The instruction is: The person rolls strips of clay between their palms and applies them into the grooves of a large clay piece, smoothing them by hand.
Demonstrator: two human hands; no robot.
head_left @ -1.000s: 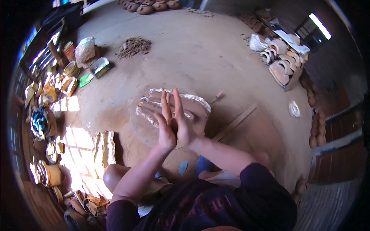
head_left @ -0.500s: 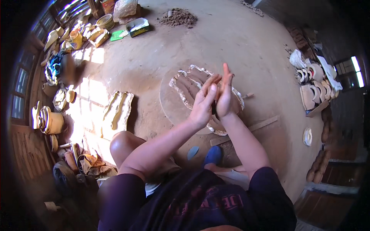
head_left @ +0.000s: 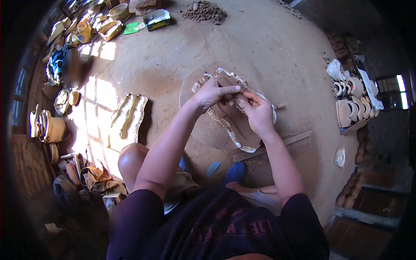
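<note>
The left hand (head_left: 211, 94) and right hand (head_left: 260, 116) meet over the far part of the white-rimmed mould (head_left: 229, 131), fingers close together; whether they clamp anything, I can't tell. The mould sits on a round board (head_left: 196, 132), a wooden strip (head_left: 284, 142) just beside its near-right edge. Bare floor (head_left: 277, 47) spreads beyond. Far left, a dark box (head_left: 160, 24) holds something pale.

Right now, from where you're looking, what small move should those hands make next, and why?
Perhaps ease the left hand and right hand gently down toward the brown layer inside the white-edged form. Both are close together over it, fingers bent inward. What lies between them is mostly hidden, so a slow move seems wise.
</note>
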